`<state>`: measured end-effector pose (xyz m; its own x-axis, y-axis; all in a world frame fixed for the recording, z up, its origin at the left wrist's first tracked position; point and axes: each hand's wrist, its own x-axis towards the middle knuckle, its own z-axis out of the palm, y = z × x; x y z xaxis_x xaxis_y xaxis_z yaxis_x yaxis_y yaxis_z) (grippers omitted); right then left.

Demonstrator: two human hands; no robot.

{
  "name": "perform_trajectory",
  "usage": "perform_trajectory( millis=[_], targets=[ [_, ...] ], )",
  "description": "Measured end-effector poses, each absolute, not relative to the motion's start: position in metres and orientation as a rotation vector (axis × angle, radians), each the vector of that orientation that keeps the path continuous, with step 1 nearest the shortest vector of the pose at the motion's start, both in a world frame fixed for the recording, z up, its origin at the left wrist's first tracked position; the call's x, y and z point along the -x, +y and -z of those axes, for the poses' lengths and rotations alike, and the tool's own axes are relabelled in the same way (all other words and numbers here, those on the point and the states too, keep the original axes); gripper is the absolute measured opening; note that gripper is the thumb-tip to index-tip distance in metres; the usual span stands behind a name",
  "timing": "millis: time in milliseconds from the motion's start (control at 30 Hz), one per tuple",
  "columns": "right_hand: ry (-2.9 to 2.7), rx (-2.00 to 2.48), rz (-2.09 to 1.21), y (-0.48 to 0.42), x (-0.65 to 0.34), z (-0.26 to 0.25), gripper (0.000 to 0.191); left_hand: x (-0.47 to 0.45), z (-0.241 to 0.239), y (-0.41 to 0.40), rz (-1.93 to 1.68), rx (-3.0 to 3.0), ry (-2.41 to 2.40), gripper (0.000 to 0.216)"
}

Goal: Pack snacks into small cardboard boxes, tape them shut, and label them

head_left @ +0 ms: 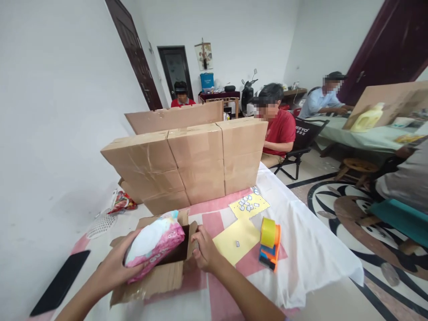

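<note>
Here my left hand point(117, 267) grips the pink pack point(154, 245) over the open carton point(160, 276); my right hand point(204, 252) pinches its right flap point(192, 238).

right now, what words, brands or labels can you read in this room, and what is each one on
"MEEYO" (first letter uncertain): white print on the back of the black chair.
Pink package in the left hand: print too blurred to read.
Small labels on the yellow sheet: too small.
Wall poster: too small.
</note>
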<state>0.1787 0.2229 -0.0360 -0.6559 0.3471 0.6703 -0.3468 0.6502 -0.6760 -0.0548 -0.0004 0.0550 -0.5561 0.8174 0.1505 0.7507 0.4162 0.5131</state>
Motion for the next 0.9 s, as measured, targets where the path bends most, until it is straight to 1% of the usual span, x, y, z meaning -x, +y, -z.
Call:
perform_trajectory(
  millis=[133, 267, 433, 500, 567, 667, 733, 833, 900],
  targets=[
    [-2.017, 0.016, -1.074, 0.225, -0.179, 0.035, 0.049, 0.061, -0.070, 0.019, -0.635, -1.673, 2.373, 0.078],
    [-2.013, 0.064, -1.135, 0.229, -0.185, 0.032, 0.045, 0.067, -0.064, 0.025, -0.597, -1.712, 2.340, 0.078],
    [-2.056, 0.064, -1.148, 0.228, -0.192, 0.036, 0.051, 0.079, -0.043, 0.015, -0.482, -1.601, 2.390, 0.087],
    [-2.049, 0.060, -1.146, 0.227, -0.192, 0.038, 0.055, 0.082, -0.039, 0.015, -0.388, -1.562, 2.364, 0.086],
    [-2.051, 0.055, -1.140, 0.225, -0.191, 0.039, 0.055, 0.083, -0.038, 0.017, -0.301, -1.541, 2.325, 0.082],
    [-2.061, 0.068, -1.137, 0.224, -0.193, 0.040, 0.051, 0.084, -0.035, 0.021, -0.218, -1.532, 2.302, 0.076],
    [-2.067, 0.079, -1.137, 0.224, -0.196, 0.039, 0.047, 0.085, -0.031, 0.024, -0.222, -1.554, 2.281, 0.071],
    [-2.069, 0.069, -1.122, 0.224, -0.200, 0.037, 0.039, 0.083, -0.025, 0.031, -0.301, -1.597, 2.195, 0.054],
    [-2.074, 0.058, -1.105, 0.224, -0.201, 0.035, 0.034, 0.078, -0.024, 0.038, -0.309, -1.603, 2.138, 0.047]
  ],
)
